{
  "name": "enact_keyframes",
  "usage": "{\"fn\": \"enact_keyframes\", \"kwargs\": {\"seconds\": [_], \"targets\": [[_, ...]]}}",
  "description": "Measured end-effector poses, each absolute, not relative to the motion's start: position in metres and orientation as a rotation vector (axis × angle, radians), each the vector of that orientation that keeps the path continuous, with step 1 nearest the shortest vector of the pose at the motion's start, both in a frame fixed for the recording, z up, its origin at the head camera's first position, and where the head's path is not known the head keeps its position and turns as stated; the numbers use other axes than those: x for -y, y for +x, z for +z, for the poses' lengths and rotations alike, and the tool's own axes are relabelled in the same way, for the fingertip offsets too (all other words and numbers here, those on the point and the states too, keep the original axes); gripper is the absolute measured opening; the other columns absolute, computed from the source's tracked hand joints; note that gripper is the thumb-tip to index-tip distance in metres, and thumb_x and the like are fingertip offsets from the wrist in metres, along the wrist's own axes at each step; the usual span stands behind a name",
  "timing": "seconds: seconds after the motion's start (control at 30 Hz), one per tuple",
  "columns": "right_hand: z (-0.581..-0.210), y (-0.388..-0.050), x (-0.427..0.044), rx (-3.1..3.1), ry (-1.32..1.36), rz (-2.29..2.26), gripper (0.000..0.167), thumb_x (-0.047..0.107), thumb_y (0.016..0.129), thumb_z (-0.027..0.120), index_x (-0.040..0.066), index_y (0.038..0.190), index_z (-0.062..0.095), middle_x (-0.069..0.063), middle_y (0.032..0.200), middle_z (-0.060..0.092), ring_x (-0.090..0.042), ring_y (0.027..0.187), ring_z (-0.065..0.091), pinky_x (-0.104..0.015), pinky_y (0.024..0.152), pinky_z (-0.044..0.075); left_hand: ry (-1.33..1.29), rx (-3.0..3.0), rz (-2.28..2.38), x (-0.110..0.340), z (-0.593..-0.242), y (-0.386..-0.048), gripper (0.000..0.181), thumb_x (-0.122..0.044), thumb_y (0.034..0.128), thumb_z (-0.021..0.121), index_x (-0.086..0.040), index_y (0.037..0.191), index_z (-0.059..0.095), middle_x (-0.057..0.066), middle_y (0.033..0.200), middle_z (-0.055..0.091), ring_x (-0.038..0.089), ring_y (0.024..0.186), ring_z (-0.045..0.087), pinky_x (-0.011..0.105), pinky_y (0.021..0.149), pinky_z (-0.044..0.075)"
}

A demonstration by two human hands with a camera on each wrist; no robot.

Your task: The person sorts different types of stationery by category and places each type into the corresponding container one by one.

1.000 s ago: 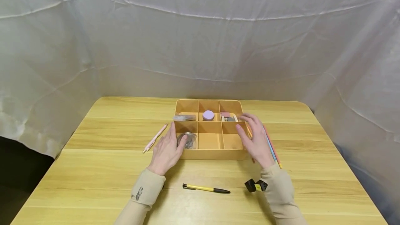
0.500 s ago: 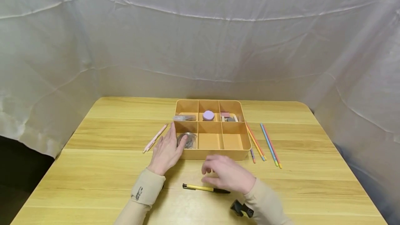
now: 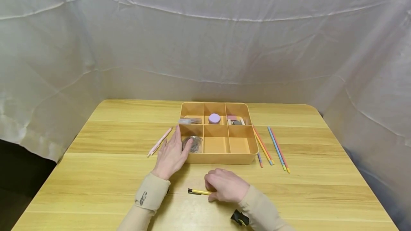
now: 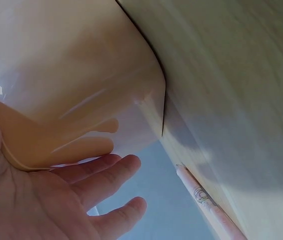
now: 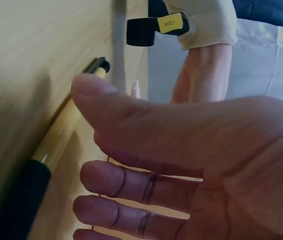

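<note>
A yellow-and-black click pen [image 3: 199, 191] lies on the table, partly covered by my right hand [image 3: 226, 186] in the head view. In the right wrist view the thumb overlaps the pen [image 5: 56, 135], while loosely bent fingers sit beside it without closing round it. My left hand [image 3: 171, 156] rests at the front left corner of an orange six-compartment organizer box [image 3: 221, 158]. Its extended fingers lie along the box's outer wall and its thumb reaches over the rim. Beneath that thumb, a clear round container [image 3: 196, 144] with dark contents fills part of the front left compartment.
Pink pencils [image 3: 159, 142] lie left of the box. Several coloured pencils [image 3: 278, 149] lie to its right, some against its wall. Back compartments hold a clear plastic item [image 3: 190, 121], a purple round object [image 3: 214, 118] and small pink, white and grey pieces [image 3: 236, 120].
My right hand has left the box's right side and come down toward me to the pen, now covering its black end. The left hand and the box have stayed put.
</note>
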State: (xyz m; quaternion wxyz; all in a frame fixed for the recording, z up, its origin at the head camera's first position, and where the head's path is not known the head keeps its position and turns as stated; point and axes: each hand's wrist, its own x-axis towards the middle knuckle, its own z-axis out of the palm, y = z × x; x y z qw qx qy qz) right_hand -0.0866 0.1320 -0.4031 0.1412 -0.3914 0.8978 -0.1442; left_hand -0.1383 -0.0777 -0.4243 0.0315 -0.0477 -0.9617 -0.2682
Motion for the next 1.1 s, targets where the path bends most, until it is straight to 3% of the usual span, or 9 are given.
{"fn": "enact_keyframes", "kwargs": {"seconds": [1.1], "targets": [[-0.42, -0.09, -0.128, -2.613, -1.061, -0.431, 0.028, 0.024, 0.078, 0.085, 0.017, 0.07, 0.059, 0.012, 0.068, 0.052, 0.0, 0.063, 0.04, -0.017, 0.056, 0.037, -0.162, 2.96, -0.789, 0.078, -0.423, -0.137, 0.082, -0.05, 0.107, 0.036, 0.006, 0.159, 0.008, 0.026, 0.159, 0.034, 0.038, 0.146, 0.04, 0.065, 0.123, 0.021]]}}
